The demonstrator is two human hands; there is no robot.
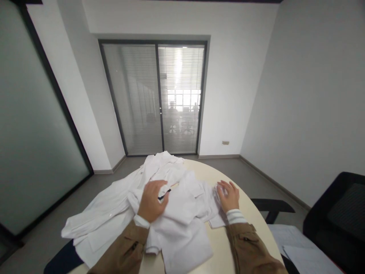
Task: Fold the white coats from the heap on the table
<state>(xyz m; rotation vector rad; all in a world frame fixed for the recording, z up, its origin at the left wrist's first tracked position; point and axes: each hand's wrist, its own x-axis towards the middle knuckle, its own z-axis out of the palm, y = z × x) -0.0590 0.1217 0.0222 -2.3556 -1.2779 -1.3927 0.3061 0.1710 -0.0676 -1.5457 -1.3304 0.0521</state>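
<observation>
White garments (pixel 182 213) lie crumpled and overlapping on a round cream-coloured table (pixel 242 182). My left hand (pixel 152 199) is over the middle of the pile, its fingers curved and its thumb held apart from them. White cloth and a small dark strip (pixel 164 195) show beside the thumb. At the right end of the cloth is my right hand (pixel 229 196), fingers bent, with thumb and forefinger closed around an edge of the white garment. Both forearms wear brown sleeves with white cuffs.
A black office chair (pixel 339 213) stands at the right, its armrest near the table. Below the table's right edge are papers (pixel 302 243). Dark blue fabric (pixel 64 258) shows at the lower left. A glass door with blinds (pixel 139 99) is ahead.
</observation>
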